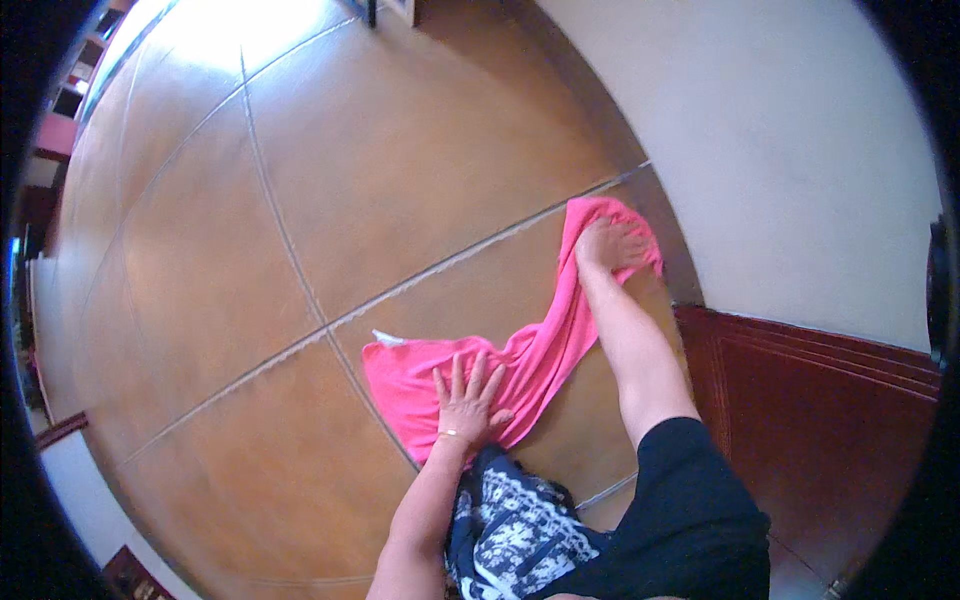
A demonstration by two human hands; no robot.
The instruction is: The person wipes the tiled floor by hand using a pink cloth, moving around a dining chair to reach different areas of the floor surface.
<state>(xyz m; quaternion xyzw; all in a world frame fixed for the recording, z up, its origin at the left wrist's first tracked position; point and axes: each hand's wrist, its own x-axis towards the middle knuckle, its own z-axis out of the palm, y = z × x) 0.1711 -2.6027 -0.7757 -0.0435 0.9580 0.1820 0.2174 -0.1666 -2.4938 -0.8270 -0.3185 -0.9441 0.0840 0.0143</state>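
Observation:
A pink cloth (540, 345) lies stretched and creased over the brown tiled floor (420, 180). My left hand (472, 405), with a bracelet at the wrist, rests flat on its near part, fingers spread. My right hand (615, 244) presses palm down on the cloth's far end, near the wall; those fingers are slightly blurred. A small white tag (388, 338) sticks out at the cloth's left corner. Dark, white-patterned clothing (525, 525) shows just below my left hand.
A pale wall (787, 150) rises on the right, with dark red panelling (810, 405) below it. Light grout lines cross the floor. Furniture legs (371, 11) stand at the top edge. Shelves (75, 82) show at the far left rim. Bright glare lies on the upper left floor.

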